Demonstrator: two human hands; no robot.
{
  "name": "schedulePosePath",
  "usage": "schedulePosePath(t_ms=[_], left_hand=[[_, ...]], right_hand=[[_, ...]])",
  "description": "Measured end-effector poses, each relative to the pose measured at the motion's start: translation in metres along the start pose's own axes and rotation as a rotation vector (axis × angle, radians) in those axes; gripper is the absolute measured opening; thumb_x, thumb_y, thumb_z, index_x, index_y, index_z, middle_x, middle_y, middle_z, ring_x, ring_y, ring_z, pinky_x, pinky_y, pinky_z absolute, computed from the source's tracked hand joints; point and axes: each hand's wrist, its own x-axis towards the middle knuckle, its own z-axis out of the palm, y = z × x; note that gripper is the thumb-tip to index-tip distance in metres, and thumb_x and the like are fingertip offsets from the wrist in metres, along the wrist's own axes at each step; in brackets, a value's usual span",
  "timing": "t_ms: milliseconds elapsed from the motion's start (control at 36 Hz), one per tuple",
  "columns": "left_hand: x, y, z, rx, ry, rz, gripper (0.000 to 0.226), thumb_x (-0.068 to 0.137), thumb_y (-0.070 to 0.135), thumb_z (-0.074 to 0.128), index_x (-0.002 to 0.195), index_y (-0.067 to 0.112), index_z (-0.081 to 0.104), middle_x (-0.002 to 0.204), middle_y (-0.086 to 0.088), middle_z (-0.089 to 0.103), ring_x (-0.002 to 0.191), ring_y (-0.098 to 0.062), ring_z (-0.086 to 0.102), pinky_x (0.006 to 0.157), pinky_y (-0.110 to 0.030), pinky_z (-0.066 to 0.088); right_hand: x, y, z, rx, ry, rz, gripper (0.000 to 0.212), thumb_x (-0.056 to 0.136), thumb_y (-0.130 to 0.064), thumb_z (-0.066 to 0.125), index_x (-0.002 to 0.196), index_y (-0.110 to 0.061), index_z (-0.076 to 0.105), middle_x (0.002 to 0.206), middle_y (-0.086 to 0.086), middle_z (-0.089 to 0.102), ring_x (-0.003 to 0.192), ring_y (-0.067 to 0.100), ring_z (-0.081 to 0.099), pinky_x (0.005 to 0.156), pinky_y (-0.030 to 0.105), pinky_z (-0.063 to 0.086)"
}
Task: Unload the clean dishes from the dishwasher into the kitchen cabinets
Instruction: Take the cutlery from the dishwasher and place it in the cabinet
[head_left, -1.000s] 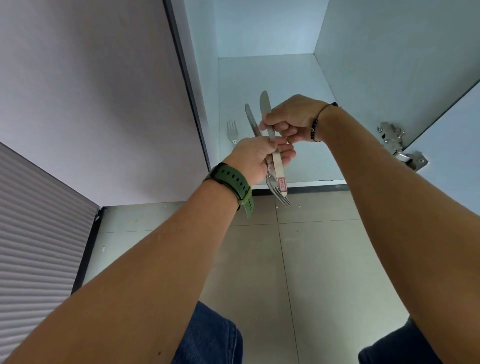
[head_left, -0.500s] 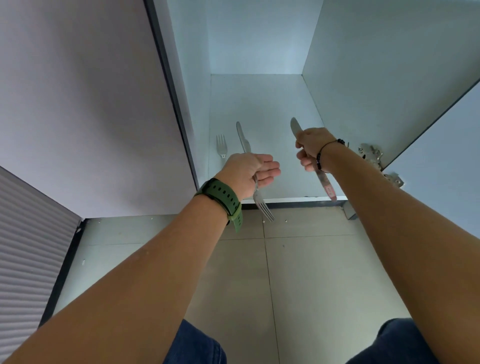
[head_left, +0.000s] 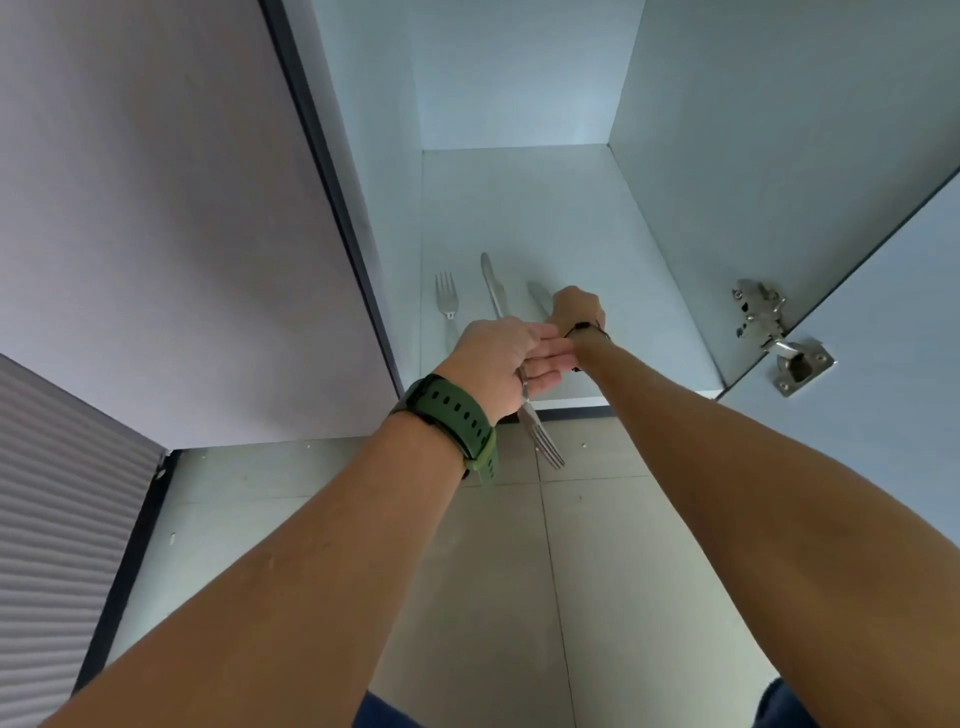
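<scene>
Down at the bottom of the frame it's just two forearms reaching up, plus a bit of dark blue jeans (head_left: 387, 714). Around the middle, the left hand (head_left: 498, 358), with a green watch (head_left: 447, 421) on the wrist, has its fingers curled round a knife (head_left: 492, 283) and a fork (head_left: 543, 436), fork tines pointing back down toward the camera, knife blade poking up over the shelf. Just past it the right hand (head_left: 576, 312) is in over the cabinet shelf (head_left: 649, 322), closed around a second knife (head_left: 539, 299) and, as far as I can tell, setting it down flat; only the blade tip shows. Another fork (head_left: 447, 301) already lies on the shelf, left of centre.

What could go wrong imo: two loose pieces in one fist is sketchy, that fork could slide out and drop to the floor. The right wrist also sits right against the left fingers, so pulling back could bump them. And the knife may land crooked near the front edge.

Around it: open cabinet door with a metal hinge (head_left: 774, 332) at right, a ribbed shutter-like panel (head_left: 62, 493) at lower left, beige tile (head_left: 597, 545) below the cabinet.
</scene>
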Motion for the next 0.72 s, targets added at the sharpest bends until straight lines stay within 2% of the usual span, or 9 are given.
schedulePosePath(t_ms=[56, 111, 194, 333, 417, 528, 611, 722], left_hand=[[-0.002, 0.000, 0.000, -0.003, -0.007, -0.009, 0.028, 0.099, 0.001, 0.036, 0.117, -0.010, 0.054, 0.120, -0.025, 0.061, 0.102, -0.032, 0.063, 0.081, -0.033, 0.049], [-0.003, 0.000, -0.003, -0.005, -0.005, -0.013, 0.029, 0.099, 0.002, 0.034, 0.119, -0.010, 0.053, 0.122, -0.025, 0.060, 0.112, -0.033, 0.060, 0.086, -0.034, 0.047], [-0.002, 0.002, -0.008, 0.004, 0.012, -0.009, 0.029, 0.099, 0.000, 0.033, 0.117, -0.009, 0.053, 0.121, -0.024, 0.060, 0.111, -0.032, 0.060, 0.086, -0.034, 0.048], [-0.003, 0.002, -0.009, 0.011, 0.006, -0.025, 0.030, 0.099, 0.002, 0.034, 0.120, -0.009, 0.052, 0.123, -0.024, 0.059, 0.113, -0.033, 0.059, 0.085, -0.033, 0.047], [-0.002, 0.002, -0.007, 0.006, -0.002, -0.029, 0.030, 0.100, 0.002, 0.034, 0.121, -0.009, 0.051, 0.124, -0.025, 0.058, 0.115, -0.034, 0.058, 0.087, -0.034, 0.047], [-0.001, 0.002, -0.005, 0.020, 0.008, -0.027, 0.026, 0.100, 0.002, 0.034, 0.108, -0.007, 0.056, 0.124, -0.025, 0.058, 0.115, -0.034, 0.058, 0.089, -0.034, 0.047], [0.001, 0.001, -0.004, 0.018, 0.010, -0.033, 0.030, 0.100, 0.003, 0.034, 0.119, -0.009, 0.052, 0.124, -0.025, 0.058, 0.115, -0.034, 0.058, 0.091, -0.035, 0.046], [0.003, 0.000, -0.003, 0.026, 0.014, -0.042, 0.030, 0.100, 0.002, 0.033, 0.120, -0.009, 0.052, 0.122, -0.025, 0.059, 0.114, -0.033, 0.059, 0.090, -0.035, 0.047]], right_hand=[[0.003, 0.001, 0.007, 0.059, 0.051, 0.015, 0.031, 0.100, -0.016, 0.034, 0.111, 0.004, 0.056, 0.115, 0.017, 0.054, 0.096, 0.027, 0.052, 0.077, 0.032, 0.040], [0.005, 0.001, 0.010, 0.018, 0.098, 0.016, 0.029, 0.099, -0.013, 0.036, 0.112, 0.004, 0.056, 0.124, 0.018, 0.048, 0.106, 0.032, 0.053, 0.085, 0.034, 0.044], [0.006, 0.002, 0.012, -0.083, 0.131, -0.017, 0.025, 0.096, -0.012, 0.043, 0.111, 0.002, 0.057, 0.122, 0.019, 0.052, 0.110, 0.035, 0.054, 0.085, 0.036, 0.047], [0.014, 0.004, 0.014, -0.233, 0.162, -0.051, 0.025, 0.090, -0.001, 0.042, 0.108, 0.000, 0.059, 0.114, 0.018, 0.060, 0.105, 0.034, 0.057, 0.073, 0.033, 0.043], [0.019, 0.006, 0.015, -0.213, 0.177, -0.026, 0.025, 0.092, -0.003, 0.042, 0.109, -0.002, 0.060, 0.114, 0.017, 0.060, 0.105, 0.033, 0.057, 0.072, 0.032, 0.041], [0.025, 0.009, 0.017, -0.102, 0.173, 0.012, 0.025, 0.094, -0.008, 0.042, 0.109, -0.003, 0.061, 0.114, 0.017, 0.060, 0.106, 0.033, 0.057, 0.072, 0.030, 0.041], [0.027, 0.012, 0.018, -0.082, 0.177, 0.000, 0.024, 0.093, -0.006, 0.042, 0.106, -0.001, 0.061, 0.112, 0.018, 0.061, 0.104, 0.034, 0.058, 0.071, 0.030, 0.041], [0.028, 0.015, 0.021, -0.134, 0.180, -0.043, 0.024, 0.092, -0.002, 0.040, 0.104, 0.001, 0.060, 0.112, 0.019, 0.061, 0.103, 0.035, 0.058, 0.071, 0.031, 0.041]])
